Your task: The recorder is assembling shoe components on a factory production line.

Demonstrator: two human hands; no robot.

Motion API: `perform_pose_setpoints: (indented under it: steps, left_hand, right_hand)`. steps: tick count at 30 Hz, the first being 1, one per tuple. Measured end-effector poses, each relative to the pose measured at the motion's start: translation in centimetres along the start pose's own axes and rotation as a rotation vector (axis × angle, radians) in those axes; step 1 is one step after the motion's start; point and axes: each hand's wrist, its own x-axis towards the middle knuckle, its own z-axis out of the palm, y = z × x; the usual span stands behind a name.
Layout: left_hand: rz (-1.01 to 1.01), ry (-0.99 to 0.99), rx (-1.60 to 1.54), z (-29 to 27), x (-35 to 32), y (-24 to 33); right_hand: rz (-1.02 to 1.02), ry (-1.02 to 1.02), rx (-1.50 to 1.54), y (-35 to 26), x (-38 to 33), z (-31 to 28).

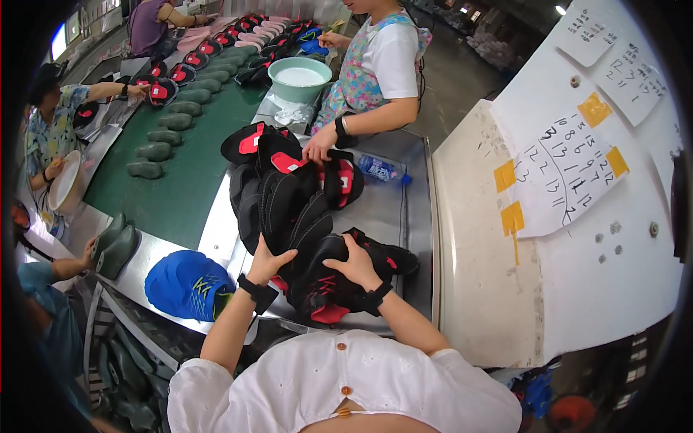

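Black shoe uppers point(285, 206) with red linings lie heaped on the metal table in front of me. My left hand point(266, 261) grips the near left side of the heap, thumb on top and fingers against its edge. On the other side, my right hand point(355, 265) holds a bundle of black uppers point(321, 278) with red lacing marks, its thumb pointing inward; the undersides of the bundle are hidden. A co-worker's hand point(317, 148) touches the far end of the heap.
Blue uppers point(184, 281) lie to my left. A bottle point(379, 169) rests beyond the heap at right. Green shoe lasts point(170, 136) line the green conveyor belt point(137, 195), with a basin point(299, 76) beside it. A white panel point(498, 289) stands at right. Co-workers occupy the far and left sides.
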Motion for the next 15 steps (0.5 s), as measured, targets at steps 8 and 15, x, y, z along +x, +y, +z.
perform_pose_setpoints:
  steps: [8,15]
  left_hand:
    - [0.034,-0.039,0.102,0.6,0.2,-0.1]
    - [0.140,0.063,0.215,3.2,-2.1,1.7]
  right_hand:
    - [0.040,0.097,-0.147,0.1,-1.0,-1.4]
    - [-0.137,0.256,-0.087,-1.7,-1.9,-1.8]
